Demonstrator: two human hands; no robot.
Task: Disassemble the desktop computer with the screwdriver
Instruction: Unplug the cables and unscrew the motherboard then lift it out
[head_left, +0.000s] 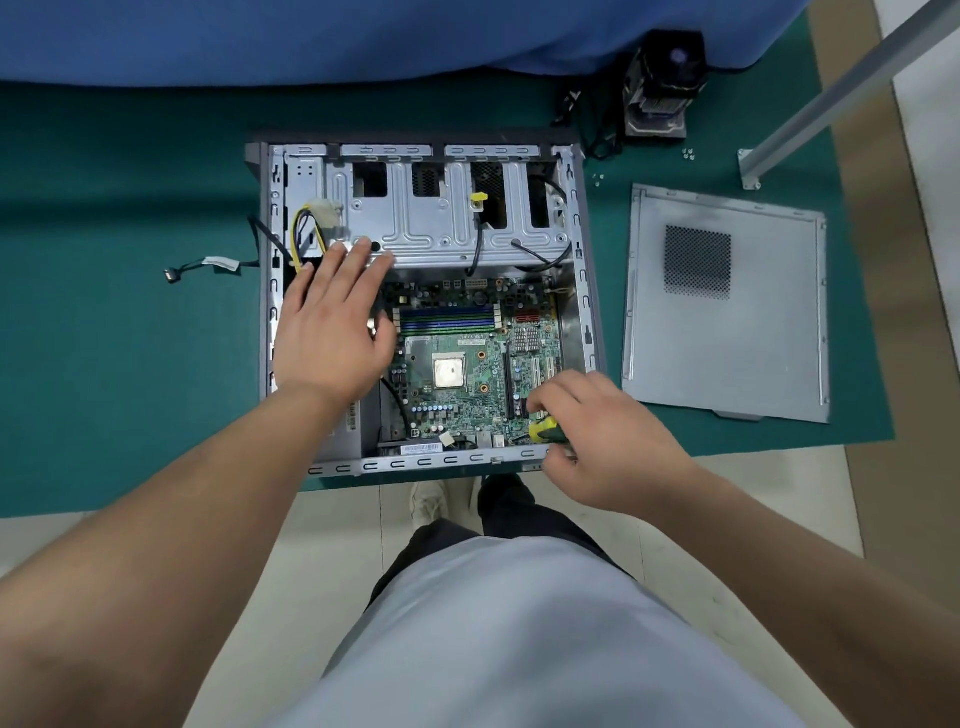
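Side panel (727, 306) and cooler (662, 88) are off; our left hand (332, 322) lies spread, our right hand (602, 441) grips the screwdriver (543, 430) over the board (467, 364), which remains.

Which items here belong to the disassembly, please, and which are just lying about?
In use: open grey metal computer case; green motherboard; yellow-handled screwdriver, gripped by the right hand; left hand.

Lying about: removed grey side panel; black heatsink fan; loose black cable.

Green motherboard (467, 364) lies exposed mid-case; silver drive cage (447, 228) and black cables (478, 244) crowd the far end, left hand (332, 332) blocking beside.
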